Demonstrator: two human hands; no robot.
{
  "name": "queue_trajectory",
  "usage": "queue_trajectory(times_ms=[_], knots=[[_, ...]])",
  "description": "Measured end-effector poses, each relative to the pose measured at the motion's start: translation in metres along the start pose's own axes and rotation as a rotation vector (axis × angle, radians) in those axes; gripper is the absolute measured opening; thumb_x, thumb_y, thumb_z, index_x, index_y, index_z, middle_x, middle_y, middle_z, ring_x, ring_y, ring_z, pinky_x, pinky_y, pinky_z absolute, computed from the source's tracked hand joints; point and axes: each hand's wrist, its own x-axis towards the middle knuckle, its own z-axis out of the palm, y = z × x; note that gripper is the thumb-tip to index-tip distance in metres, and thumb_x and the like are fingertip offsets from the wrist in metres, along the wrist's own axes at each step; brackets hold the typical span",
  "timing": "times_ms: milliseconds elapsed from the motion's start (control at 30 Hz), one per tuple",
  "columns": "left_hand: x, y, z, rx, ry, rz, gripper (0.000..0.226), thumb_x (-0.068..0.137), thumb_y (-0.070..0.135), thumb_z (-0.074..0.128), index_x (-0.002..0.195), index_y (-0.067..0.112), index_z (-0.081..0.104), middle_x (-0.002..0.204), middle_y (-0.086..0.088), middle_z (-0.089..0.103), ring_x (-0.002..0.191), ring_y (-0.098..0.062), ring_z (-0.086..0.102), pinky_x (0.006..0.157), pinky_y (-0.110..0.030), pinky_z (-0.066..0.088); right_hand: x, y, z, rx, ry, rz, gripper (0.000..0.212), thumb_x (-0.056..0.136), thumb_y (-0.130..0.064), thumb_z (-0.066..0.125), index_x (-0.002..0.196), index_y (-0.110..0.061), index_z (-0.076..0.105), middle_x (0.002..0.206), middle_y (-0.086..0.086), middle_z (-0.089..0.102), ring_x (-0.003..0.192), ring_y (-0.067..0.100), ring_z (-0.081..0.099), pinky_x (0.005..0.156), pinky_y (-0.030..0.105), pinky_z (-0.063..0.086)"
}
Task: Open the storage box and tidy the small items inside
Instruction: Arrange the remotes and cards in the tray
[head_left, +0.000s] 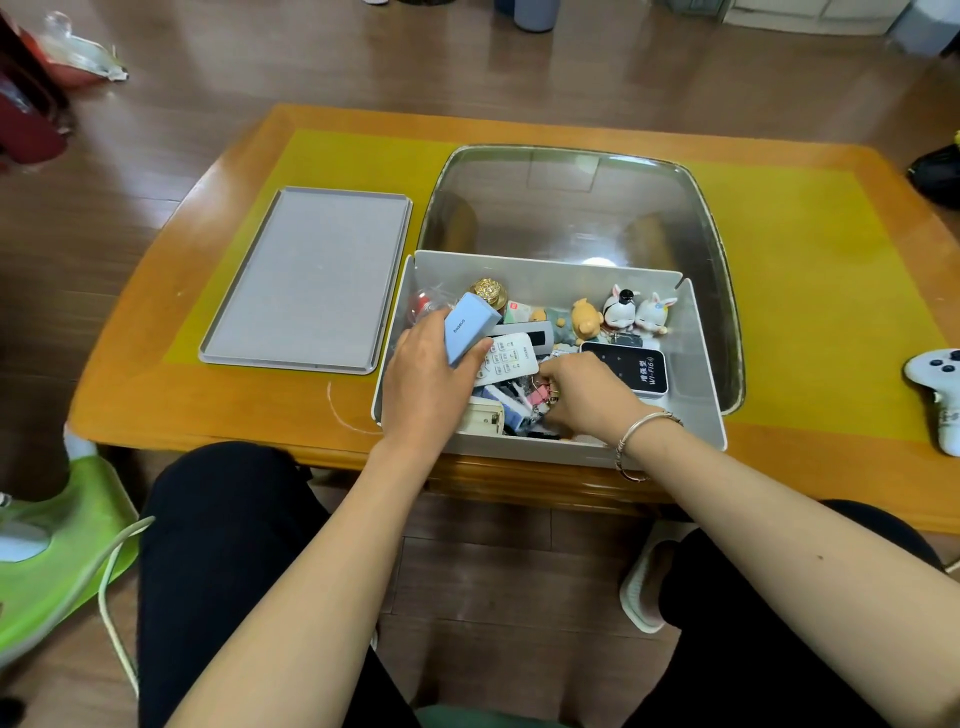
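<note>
Storage box (698, 415), grey, open-topped, sits on the near edge of the wooden table (171, 395). Its flat grey lid (306, 280) lies on the table to the left of the box, well apart from both hands. A clear plastic tub (571, 208) stands right behind the box.

Left hand (423, 387) is inside the box at its left end, fingers and thumb wrapped round a light-blue rectangular block (465, 325), held tilted above the clutter. White remote (506, 358) lies just right of that hand, under the block's lower end.

Right hand (584, 397) reaches into the middle of the box, fingers curled down into a pile of binder clips (540, 397); cannot tell whether it actually grips one. Bracelet (641, 434) on that wrist. Black wifi device (634, 369) lies just beyond the right hand. Small figurines (621, 312) stand along the box's far wall.

White game controller (937, 387) sits at the table's right edge.
</note>
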Motion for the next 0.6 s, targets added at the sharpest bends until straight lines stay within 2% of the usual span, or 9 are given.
queue_trajectory(times_ms=[67,133,233,333,400,467,533,600], knots=[[0.000,0.000,0.000,-0.024,0.005,-0.017,0.053,0.085,0.044,0.065,0.127,0.017,0.049,0.120,-0.003,0.060,0.108,-0.016,0.054,0.071,-0.022,0.048,0.002,0.001,-0.007,0.078,0.033,0.032,0.009,0.079,-0.013,0.071,0.078,-0.010,0.062,0.071,0.004,0.065,0.069,0.024,0.067,0.064,0.033,0.054],[0.000,0.000,-0.001,-0.037,0.009,-0.032,0.051,0.086,0.044,0.065,0.127,0.017,0.049,0.119,-0.003,0.059,0.108,-0.017,0.054,0.072,-0.022,0.047,0.008,0.002,-0.017,0.112,0.102,0.072,0.009,0.078,-0.012,0.071,0.080,-0.007,0.063,0.070,0.006,0.062,0.069,0.026,0.067,0.057,0.031,0.052],[0.000,0.001,-0.001,-0.037,0.020,-0.034,0.050,0.087,0.042,0.065,0.126,0.016,0.049,0.119,-0.004,0.059,0.108,-0.018,0.053,0.074,-0.023,0.044,0.027,0.000,-0.036,0.010,0.232,0.050,0.016,0.075,-0.014,0.072,0.087,-0.006,0.066,0.085,0.013,0.065,0.085,0.033,0.061,0.070,0.031,0.046],[0.001,0.001,-0.003,-0.061,0.051,-0.023,0.048,0.088,0.040,0.064,0.126,0.015,0.051,0.117,-0.003,0.060,0.106,-0.017,0.053,0.079,-0.027,0.047,0.046,-0.010,-0.047,0.029,0.230,-0.021,0.024,0.077,-0.023,0.074,0.094,-0.008,0.067,0.098,0.014,0.065,0.095,0.032,0.058,0.078,0.033,0.044],[0.001,0.000,-0.003,-0.071,0.079,-0.032,0.046,0.089,0.038,0.064,0.125,0.013,0.052,0.117,-0.004,0.059,0.106,-0.017,0.051,0.081,-0.025,0.044,0.055,-0.017,-0.050,0.057,0.221,-0.068,0.028,0.079,-0.019,0.071,0.106,-0.011,0.067,0.106,0.013,0.065,0.103,0.030,0.057,0.086,0.033,0.044],[0.002,0.000,-0.003,-0.078,0.086,-0.049,0.046,0.089,0.036,0.063,0.126,0.012,0.051,0.120,-0.004,0.058,0.109,-0.016,0.049,0.084,-0.024,0.043,0.058,-0.023,-0.052,0.115,0.229,-0.116,0.041,0.080,-0.008,0.067,0.121,-0.016,0.063,0.117,0.011,0.064,0.107,0.027,0.057,0.093,0.031,0.043],[0.002,0.000,-0.002,-0.084,0.076,-0.055,0.046,0.089,0.034,0.064,0.127,0.012,0.049,0.122,-0.004,0.057,0.111,-0.015,0.048,0.086,-0.025,0.044,0.054,-0.025,-0.053,0.206,0.222,-0.147,0.054,0.080,0.000,0.063,0.130,-0.019,0.056,0.124,0.009,0.061,0.100,0.025,0.060,0.087,0.022,0.043],[0.001,0.001,-0.002,-0.084,0.072,-0.048,0.047,0.089,0.034,0.064,0.128,0.012,0.049,0.121,-0.004,0.057,0.110,-0.014,0.047,0.083,-0.022,0.040,0.048,-0.022,-0.055,0.252,0.244,-0.132,0.058,0.080,0.001,0.061,0.133,-0.022,0.052,0.122,0.005,0.061,0.084,0.017,0.058,0.078,0.016,0.041]])
